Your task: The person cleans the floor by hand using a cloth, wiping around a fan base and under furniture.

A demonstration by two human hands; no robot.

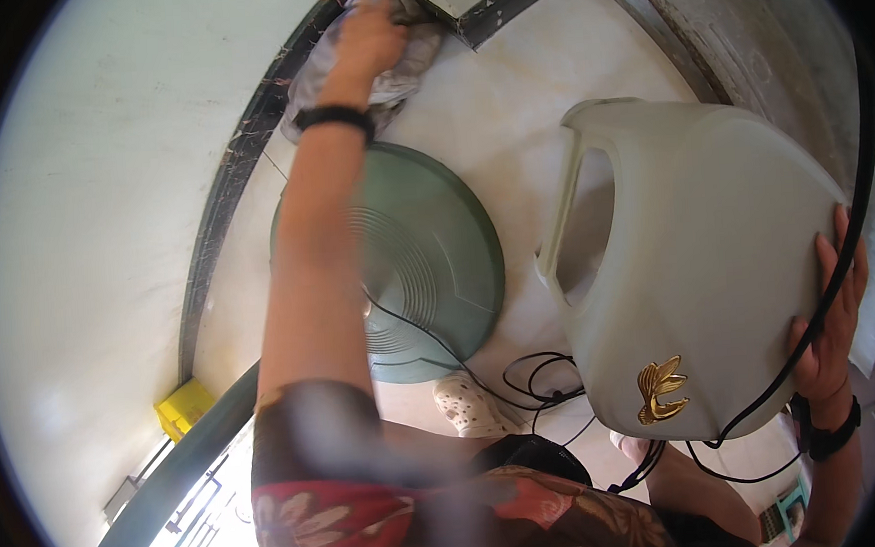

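Observation:
My left hand (374, 33), blurred, is on a crumpled grey cloth (403, 80) on the floor, against the dark skirting; its fingers bunch into the fabric. Below it lies a round green plastic disc (436, 251) with concentric ridges, partly hidden by my forearm; a thin black cord crosses it. At the right, my right hand (830, 309) grips the far edge of a large beige moulded plastic piece (706, 242). That piece has an oblong opening and a gold leaf-like emblem (661, 389). A thick black cable (809, 333) runs over its edge near my fingers.
Black cords (550, 398) lie coiled between the disc and the plastic piece, near my patterned shoe (468, 403). White walls with dark skirting (216, 212) meet at a corner above. A yellow object (182, 406) and a green tubular bar (171, 470) are at the lower left.

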